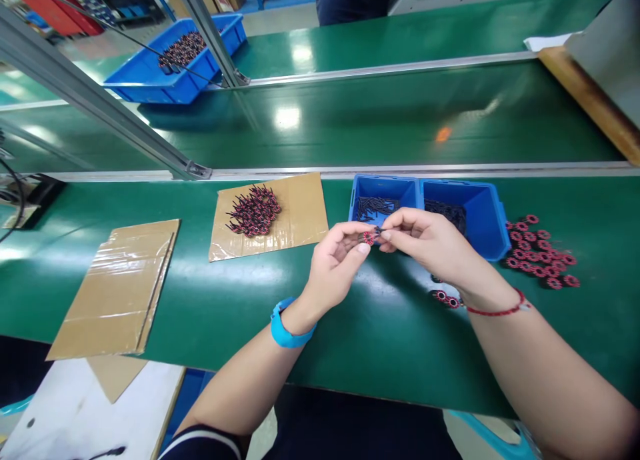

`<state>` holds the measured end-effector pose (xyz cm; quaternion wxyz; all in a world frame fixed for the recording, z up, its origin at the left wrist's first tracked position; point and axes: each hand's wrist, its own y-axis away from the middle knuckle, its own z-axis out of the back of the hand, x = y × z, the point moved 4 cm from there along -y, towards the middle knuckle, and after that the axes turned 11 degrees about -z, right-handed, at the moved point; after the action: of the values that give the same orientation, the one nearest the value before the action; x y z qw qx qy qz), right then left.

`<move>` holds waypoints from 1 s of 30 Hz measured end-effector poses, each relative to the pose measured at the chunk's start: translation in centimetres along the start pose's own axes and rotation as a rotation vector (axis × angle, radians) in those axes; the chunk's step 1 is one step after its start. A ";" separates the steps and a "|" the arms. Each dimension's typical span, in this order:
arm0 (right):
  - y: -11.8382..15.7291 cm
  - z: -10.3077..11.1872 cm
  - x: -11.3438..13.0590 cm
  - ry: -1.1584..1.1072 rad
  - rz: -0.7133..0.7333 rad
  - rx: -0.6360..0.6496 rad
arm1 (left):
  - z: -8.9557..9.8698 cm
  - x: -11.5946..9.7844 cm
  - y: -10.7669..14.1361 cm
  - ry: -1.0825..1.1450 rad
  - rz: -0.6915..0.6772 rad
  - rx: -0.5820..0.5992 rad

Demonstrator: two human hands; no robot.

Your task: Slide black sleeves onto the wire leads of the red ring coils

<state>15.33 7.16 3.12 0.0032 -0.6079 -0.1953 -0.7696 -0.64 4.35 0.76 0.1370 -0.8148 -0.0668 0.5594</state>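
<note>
My left hand (336,263) pinches a small ring-shaped part wound in red (369,237) between thumb and fingers. Close against it, my right hand (425,243) is closed on a thin dark piece (379,231) that meets the ring; its exact kind is too small to tell. Behind my hands stand a blue bin (356,197) of short dark sleeve-like pieces and a second blue bin (493,223) with more dark pieces, partly hidden by my right hand. A few red-and-black rings (447,299) lie under my right wrist.
Many red rings (543,253) lie loose at the right. A cardboard sheet (305,207) carries a heap of red rings with dark leads (255,211). More cardboard (115,290) lies left. A metal post (100,80) and rail cross behind; a blue tray (150,90) and a person (354,0) are beyond.
</note>
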 end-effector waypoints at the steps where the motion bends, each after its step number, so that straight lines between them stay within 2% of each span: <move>1: 0.1 0.2 0.1 0.036 0.015 -0.022 | 0.1 0.1 0.0 0.006 0.017 -0.013; 3: 0.4 0.8 0.6 0.188 0.070 -0.110 | 0.2 0.4 0.0 0.034 0.068 -0.031; 6: 1.3 1.6 2.1 0.559 0.219 -0.247 | 0.2 0.7 0.2 0.078 0.131 -0.022; 8: 1.9 1.8 3.1 0.769 0.323 -0.272 | 0.2 0.8 0.3 0.081 0.142 -0.008; 11: 2.5 1.9 3.7 0.928 0.412 -0.272 | 0.2 0.7 0.4 0.071 0.150 0.006; 18: 2.9 1.9 3.4 1.036 0.462 -0.265 | 0.0 0.3 0.4 0.091 0.166 0.014; 30: 3.1 2.0 3.4 1.035 0.529 -0.259 | 0.1 0.3 0.5 0.072 0.162 0.021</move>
<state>17.12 5.68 7.56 0.2153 -0.1773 0.0851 -0.9565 -0.61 3.99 0.33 0.1019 -0.8357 0.0102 0.5395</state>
